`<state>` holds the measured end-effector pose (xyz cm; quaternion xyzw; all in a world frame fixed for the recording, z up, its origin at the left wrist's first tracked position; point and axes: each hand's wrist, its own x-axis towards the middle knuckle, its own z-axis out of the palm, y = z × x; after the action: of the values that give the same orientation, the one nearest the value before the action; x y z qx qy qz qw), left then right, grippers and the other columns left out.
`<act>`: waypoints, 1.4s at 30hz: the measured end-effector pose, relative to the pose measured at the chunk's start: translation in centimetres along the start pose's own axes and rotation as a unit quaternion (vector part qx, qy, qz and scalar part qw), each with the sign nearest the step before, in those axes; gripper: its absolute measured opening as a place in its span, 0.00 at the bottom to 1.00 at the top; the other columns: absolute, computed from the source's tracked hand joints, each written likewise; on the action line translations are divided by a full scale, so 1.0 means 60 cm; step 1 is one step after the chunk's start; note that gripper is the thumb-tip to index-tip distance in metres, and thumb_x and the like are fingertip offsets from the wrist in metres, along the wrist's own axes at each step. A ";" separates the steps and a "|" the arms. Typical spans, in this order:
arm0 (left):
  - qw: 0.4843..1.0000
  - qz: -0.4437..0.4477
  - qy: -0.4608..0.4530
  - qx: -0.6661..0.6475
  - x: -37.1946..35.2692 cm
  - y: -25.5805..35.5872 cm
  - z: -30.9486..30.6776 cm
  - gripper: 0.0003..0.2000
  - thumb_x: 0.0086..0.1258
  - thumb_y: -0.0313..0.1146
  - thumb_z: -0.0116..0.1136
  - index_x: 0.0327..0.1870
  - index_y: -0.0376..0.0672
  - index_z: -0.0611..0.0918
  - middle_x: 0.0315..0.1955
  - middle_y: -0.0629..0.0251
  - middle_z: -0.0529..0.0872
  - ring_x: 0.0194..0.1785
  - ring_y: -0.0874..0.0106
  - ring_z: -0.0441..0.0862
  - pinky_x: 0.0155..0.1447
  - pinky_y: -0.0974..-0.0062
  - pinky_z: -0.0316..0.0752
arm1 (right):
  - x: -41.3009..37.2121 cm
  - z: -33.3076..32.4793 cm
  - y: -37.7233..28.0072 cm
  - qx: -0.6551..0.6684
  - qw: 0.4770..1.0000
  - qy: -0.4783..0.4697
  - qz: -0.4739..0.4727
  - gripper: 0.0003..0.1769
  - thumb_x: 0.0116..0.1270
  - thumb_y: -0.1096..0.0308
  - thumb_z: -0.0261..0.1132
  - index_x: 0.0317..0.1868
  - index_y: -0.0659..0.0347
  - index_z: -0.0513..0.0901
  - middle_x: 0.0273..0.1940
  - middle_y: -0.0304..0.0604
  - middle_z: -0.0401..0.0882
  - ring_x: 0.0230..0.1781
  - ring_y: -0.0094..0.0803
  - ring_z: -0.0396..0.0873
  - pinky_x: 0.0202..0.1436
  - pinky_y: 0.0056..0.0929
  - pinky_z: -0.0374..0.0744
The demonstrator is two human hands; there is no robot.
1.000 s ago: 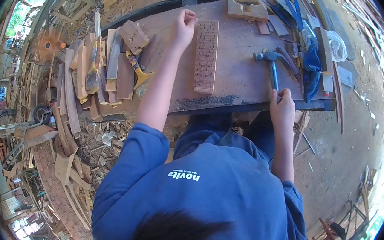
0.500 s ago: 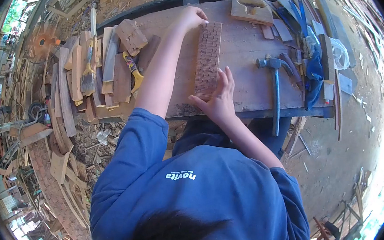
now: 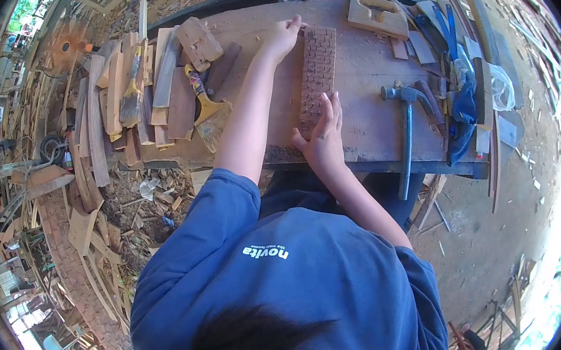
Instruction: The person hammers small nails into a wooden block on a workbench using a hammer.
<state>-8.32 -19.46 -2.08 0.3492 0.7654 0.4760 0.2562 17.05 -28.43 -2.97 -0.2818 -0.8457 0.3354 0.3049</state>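
A long, narrow wooden board (image 3: 320,57) lies lengthwise on the workbench, its top face covered in rows of small carved or raised marks. At its near end, my right hand (image 3: 325,135) grips it, with the thumb at the near left corner and the fingers along the right edge. My left hand (image 3: 282,40) is beside the far left corner, its fingers closed together; whether anything small is pinched in them cannot be made out. To the right rests a claw hammer (image 3: 407,126), its handle reaching over the bench's near edge.
Wood offcuts (image 3: 182,108) crowd the bench's left side, with a yellow-handled brush (image 3: 205,103) and another brush (image 3: 131,103) among them. A wooden saw handle (image 3: 379,16) lies at the back. Blue cloth (image 3: 463,118) and a clear plastic bag (image 3: 500,88) are at the right.
The carved board has shifted slightly to the right, my right hand staying at its near end. My left hand's fingers have come off its far corner a little. The view has also shifted slightly.
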 end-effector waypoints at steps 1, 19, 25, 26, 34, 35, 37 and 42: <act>1.000 0.012 0.002 -0.028 0.001 -0.005 0.001 0.23 0.83 0.49 0.43 0.47 0.40 0.87 0.42 0.60 0.89 0.46 0.66 0.85 0.55 0.66 0.75 | -0.001 -0.001 0.000 0.000 1.000 -0.002 0.000 0.58 0.54 0.67 0.77 0.76 0.59 0.44 0.73 0.77 0.45 0.73 0.74 0.52 0.75 0.56 0.62; 0.986 0.080 0.063 -0.131 -0.057 0.108 -0.035 0.09 0.73 0.38 0.63 0.44 0.43 0.85 0.37 0.68 0.87 0.42 0.78 0.80 0.45 0.76 0.75 | -0.009 0.005 0.013 0.035 0.995 0.048 -0.083 0.59 0.50 0.69 0.81 0.72 0.59 0.45 0.74 0.78 0.40 0.68 0.73 0.64 0.63 0.46 0.79; 0.984 0.086 0.067 -0.142 -0.083 0.132 -0.047 0.08 0.71 0.34 0.67 0.47 0.45 0.85 0.39 0.70 0.87 0.44 0.79 0.81 0.51 0.77 0.74 | -0.011 0.004 0.013 0.036 0.994 0.046 -0.087 0.59 0.53 0.70 0.79 0.73 0.59 0.42 0.74 0.78 0.41 0.69 0.72 0.63 0.67 0.48 0.76; 0.984 0.086 0.067 -0.142 -0.088 0.136 -0.048 0.08 0.71 0.34 0.67 0.47 0.45 0.85 0.39 0.70 0.87 0.44 0.79 0.81 0.51 0.77 0.74 | -0.012 0.005 0.014 0.051 0.994 0.039 -0.084 0.59 0.54 0.71 0.78 0.73 0.58 0.40 0.74 0.78 0.42 0.71 0.72 0.61 0.70 0.49 0.72; 0.982 0.113 0.072 -0.131 -0.104 0.152 -0.061 0.08 0.72 0.32 0.65 0.48 0.44 0.85 0.35 0.71 0.87 0.42 0.80 0.82 0.48 0.79 0.78 | -0.014 0.002 0.014 0.052 0.993 0.044 -0.094 0.61 0.54 0.71 0.78 0.74 0.56 0.39 0.75 0.77 0.42 0.71 0.72 0.61 0.70 0.49 0.72; 0.982 0.112 0.072 -0.131 -0.098 0.146 -0.066 0.08 0.72 0.32 0.65 0.48 0.44 0.85 0.35 0.71 0.87 0.42 0.80 0.82 0.48 0.79 0.78 | -0.014 0.002 0.014 0.059 0.993 0.045 -0.094 0.61 0.54 0.71 0.78 0.74 0.56 0.38 0.75 0.77 0.42 0.71 0.72 0.61 0.70 0.49 0.72; 0.974 0.136 0.043 -0.175 -0.085 0.131 -0.076 0.07 0.76 0.33 0.61 0.49 0.43 0.85 0.34 0.72 0.86 0.40 0.81 0.82 0.48 0.78 0.78 | -0.015 0.000 0.013 0.055 0.993 0.045 -0.097 0.62 0.54 0.71 0.78 0.74 0.57 0.37 0.75 0.77 0.42 0.72 0.71 0.60 0.71 0.49 0.71; 0.975 0.136 0.057 -0.165 -0.097 0.133 -0.079 0.08 0.78 0.33 0.57 0.49 0.42 0.85 0.33 0.72 0.86 0.39 0.81 0.81 0.48 0.78 0.78 | -0.014 -0.001 0.010 0.077 0.991 0.055 -0.097 0.68 0.53 0.71 0.79 0.75 0.61 0.29 0.75 0.75 0.44 0.73 0.67 0.60 0.72 0.49 0.69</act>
<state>-5.78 -24.18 7.46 0.3749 0.6350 0.6455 0.1990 17.79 -28.59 -3.64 -0.1922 -0.8226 0.3523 0.4027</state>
